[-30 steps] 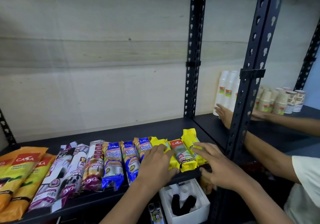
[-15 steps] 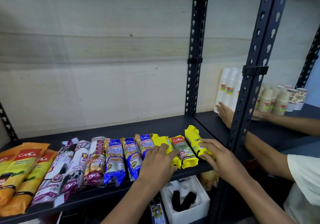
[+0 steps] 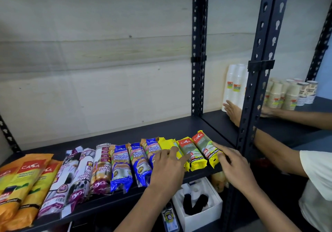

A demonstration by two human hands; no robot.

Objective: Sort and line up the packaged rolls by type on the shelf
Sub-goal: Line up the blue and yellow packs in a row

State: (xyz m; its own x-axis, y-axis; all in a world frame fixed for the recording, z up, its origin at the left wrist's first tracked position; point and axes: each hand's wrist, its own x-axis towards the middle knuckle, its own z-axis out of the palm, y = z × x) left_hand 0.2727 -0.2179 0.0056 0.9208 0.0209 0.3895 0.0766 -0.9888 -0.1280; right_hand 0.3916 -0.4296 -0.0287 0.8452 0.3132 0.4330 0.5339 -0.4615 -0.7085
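Yellow rolls (image 3: 186, 152), three of them, lie side by side at the right end of the row, low and right of centre in the frame, on the dark shelf (image 3: 125, 133). Two show red CASA labels. The leftmost of the three shows plain yellow, so it looks turned over.

The left hand (image 3: 167, 167) lies flat where the last of the blue Single Handle rolls (image 3: 139, 163) meets the first yellow one, its grip apart, fingers straight and pressing down. The right hand (image 3: 233, 167) rests against the outer edge and lower end of the rightmost yellow roll. Its fingers are spread and fairly straight, so its grip looks apart too, pushing rather than clamped.

Left of the three blue rolls come three purple-and-white Draw String rolls (image 3: 82, 174), then orange packs (image 3: 27, 181) at the lower left corner.

Sorting by type looks done, with each kind together. What is left, I judge, is tidying: the Draw String rolls slant and overlap, the lower ends are uneven, and one yellow roll wants its label up.

At the right of the frame another person's hand (image 3: 231, 109) touches white cup stacks (image 3: 235, 86).
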